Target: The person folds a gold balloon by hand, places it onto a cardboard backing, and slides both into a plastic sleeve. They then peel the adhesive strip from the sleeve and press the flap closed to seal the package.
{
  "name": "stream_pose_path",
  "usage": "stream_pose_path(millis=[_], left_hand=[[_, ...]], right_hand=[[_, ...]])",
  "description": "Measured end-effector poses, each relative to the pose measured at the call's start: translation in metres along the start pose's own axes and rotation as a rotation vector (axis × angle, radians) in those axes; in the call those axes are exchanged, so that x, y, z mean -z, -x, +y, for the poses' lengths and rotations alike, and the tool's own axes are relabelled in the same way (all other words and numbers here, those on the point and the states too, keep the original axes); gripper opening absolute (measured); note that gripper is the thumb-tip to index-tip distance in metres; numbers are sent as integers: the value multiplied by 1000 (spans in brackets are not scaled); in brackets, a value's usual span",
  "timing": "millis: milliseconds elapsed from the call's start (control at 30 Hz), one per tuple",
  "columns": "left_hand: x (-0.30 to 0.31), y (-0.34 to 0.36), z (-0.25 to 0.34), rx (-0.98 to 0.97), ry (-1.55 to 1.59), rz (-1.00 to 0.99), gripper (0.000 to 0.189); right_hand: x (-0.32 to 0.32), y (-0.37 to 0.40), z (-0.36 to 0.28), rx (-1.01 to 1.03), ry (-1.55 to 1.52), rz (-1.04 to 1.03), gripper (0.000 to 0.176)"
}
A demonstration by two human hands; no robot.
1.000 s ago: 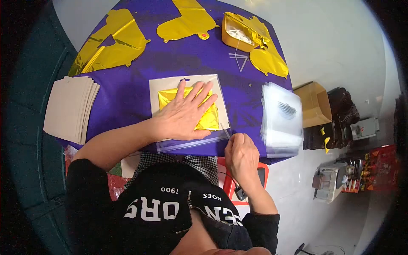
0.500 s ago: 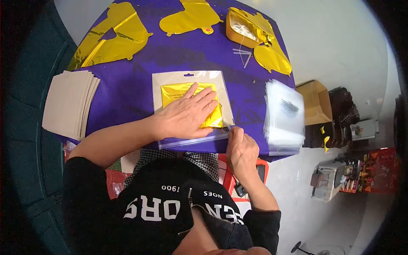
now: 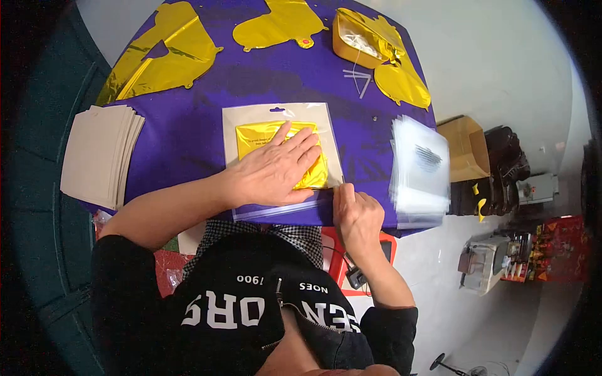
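A clear plastic bag point(image 3: 276, 213) lies near the front table edge, with a beige backing card point(image 3: 233, 119) inside. Over the card sits a folded gold foil balloon point(image 3: 251, 133) with small dark print. My left hand point(image 3: 276, 166) rests flat on the balloon, its fingers stretched out and slightly spread, and covers much of it. At the bag's lower right corner, my right hand point(image 3: 357, 213) is closed, pinching the bag edge; the fingertips partly hide what is between them.
Beige cards point(image 3: 97, 153) are stacked at left, clear bags point(image 3: 420, 169) at right. Gold foil balloons point(image 3: 182, 53) lie along the back. A yellow tub point(image 3: 348, 53) holds white pieces, with thin straws point(image 3: 357, 78) beside it. A cardboard box point(image 3: 464, 150) stands beyond the right edge.
My right hand has shifted slightly at the bag's lower right corner, its fingertips a little higher. My left hand stays flat on the balloon.
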State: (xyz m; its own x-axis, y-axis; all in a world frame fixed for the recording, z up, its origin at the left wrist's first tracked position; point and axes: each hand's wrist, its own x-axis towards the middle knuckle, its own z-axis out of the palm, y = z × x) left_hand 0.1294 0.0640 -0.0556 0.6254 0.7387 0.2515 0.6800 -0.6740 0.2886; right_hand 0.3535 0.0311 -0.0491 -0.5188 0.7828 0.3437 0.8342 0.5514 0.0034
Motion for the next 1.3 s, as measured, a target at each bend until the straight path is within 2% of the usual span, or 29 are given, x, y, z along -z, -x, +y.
stream_pose_path(millis=[167,267,600,800,900,1067,1300], left_hand=[[-2,0,-1,-1,0,7,74],[-1,1,-1,-2,2,9,74],[1,1,0,8,12,-7,76],[-1,0,-1,9,25,-2,78],[-2,0,-2,-18,8,56,67],[-1,0,-2,-25,-6,43,65],[0,-1,0,-3,-1,36,64]], right_hand=[[-2,-2,0,44,-21,-3,14],[-3,-5,-1,52,-99,62,19],[-1,-10,4,91,-164,-26,17],[-1,-12,10,180,-176,-53,14],[-3,-12,12,216,-168,-57,10],[-2,-15,15,238,-221,-60,12],[-10,-6,11,85,-233,26,18]])
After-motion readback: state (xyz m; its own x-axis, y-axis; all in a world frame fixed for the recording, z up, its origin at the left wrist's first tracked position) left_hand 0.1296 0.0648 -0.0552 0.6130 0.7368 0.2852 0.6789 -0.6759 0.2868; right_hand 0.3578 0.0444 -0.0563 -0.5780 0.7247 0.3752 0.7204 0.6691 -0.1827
